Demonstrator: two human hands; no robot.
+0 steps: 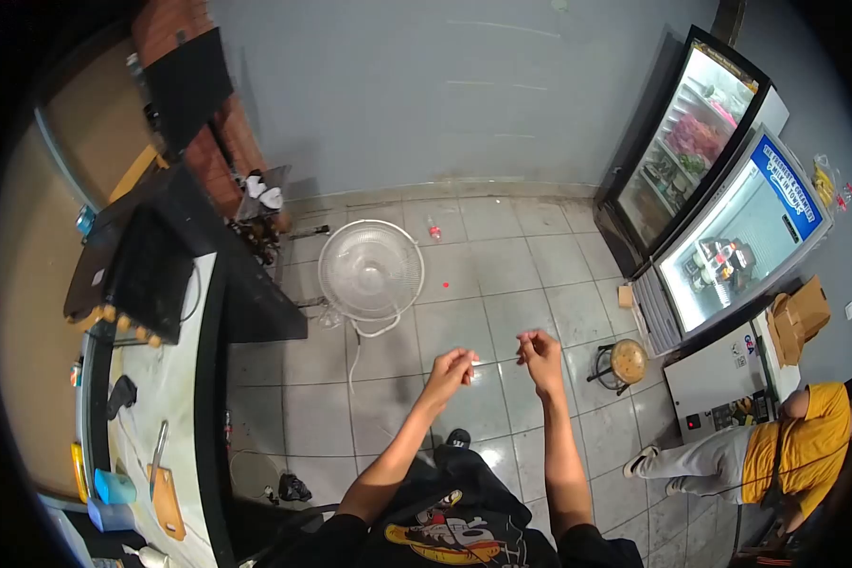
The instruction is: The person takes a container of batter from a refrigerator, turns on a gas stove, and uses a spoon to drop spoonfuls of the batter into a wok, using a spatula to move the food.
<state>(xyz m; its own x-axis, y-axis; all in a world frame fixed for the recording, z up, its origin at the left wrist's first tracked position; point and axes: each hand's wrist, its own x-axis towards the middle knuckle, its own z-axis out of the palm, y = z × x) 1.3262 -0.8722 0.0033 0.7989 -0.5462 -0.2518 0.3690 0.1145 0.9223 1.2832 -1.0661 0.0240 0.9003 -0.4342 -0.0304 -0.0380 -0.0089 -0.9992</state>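
My left hand (450, 375) is raised over the tiled floor, its fingers curled together in a pinch. A short gap to the right, my right hand (540, 360) is also pinched, with thumb and forefinger together. Anything either hand may hold is too small to make out. Both hands are apart from each other and touch no object that shows. The nearest thing beyond them is a round white fan (371, 270) with a wire cage, standing on the floor. To the right of my right hand is a small round stool (627, 362).
A long counter (175, 379) on the left carries a wooden board (168, 502). A plastic bottle (434, 229) lies near the back wall. Two lit display fridges, a tall one (686, 137) and a lower one (729, 246), line the right. A person in yellow (795, 445) is at lower right.
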